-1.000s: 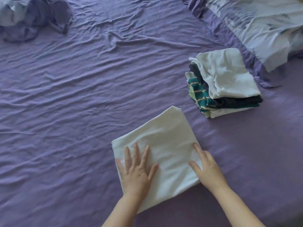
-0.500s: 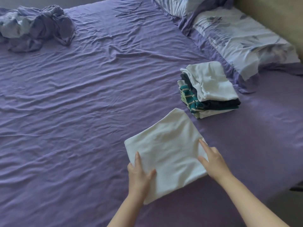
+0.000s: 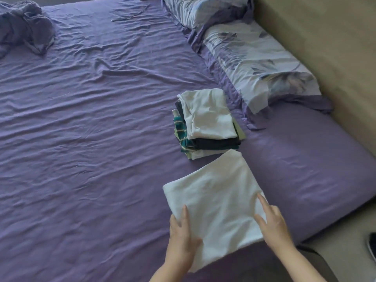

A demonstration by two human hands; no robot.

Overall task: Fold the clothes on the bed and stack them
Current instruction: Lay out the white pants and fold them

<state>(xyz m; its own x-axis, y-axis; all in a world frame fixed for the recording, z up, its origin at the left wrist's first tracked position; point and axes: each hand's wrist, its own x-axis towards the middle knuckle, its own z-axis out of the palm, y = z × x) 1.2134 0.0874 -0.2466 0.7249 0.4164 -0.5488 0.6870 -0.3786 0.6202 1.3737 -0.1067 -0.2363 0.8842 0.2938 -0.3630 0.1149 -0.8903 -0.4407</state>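
Folded white cloth (image 3: 215,198) points one corner toward stack (image 3: 207,123), diagonally.

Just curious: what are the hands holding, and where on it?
A folded white cloth: left hand grips its near-left edge, right hand its near-right edge.

This is a bedroom in a home. A wide bed (image 3: 101,129) covered by a wrinkled purple fitted sheet fills most of the view. Along its far right edge lie two pillows (image 3: 254,58) in pale leaf-print cases with purple borders, set against a plain beige wall (image 3: 325,47). A crumpled purple quilt (image 3: 24,31) sits at the far left corner, and a small stack of folded clothes (image 3: 207,123) rests near the pillows.
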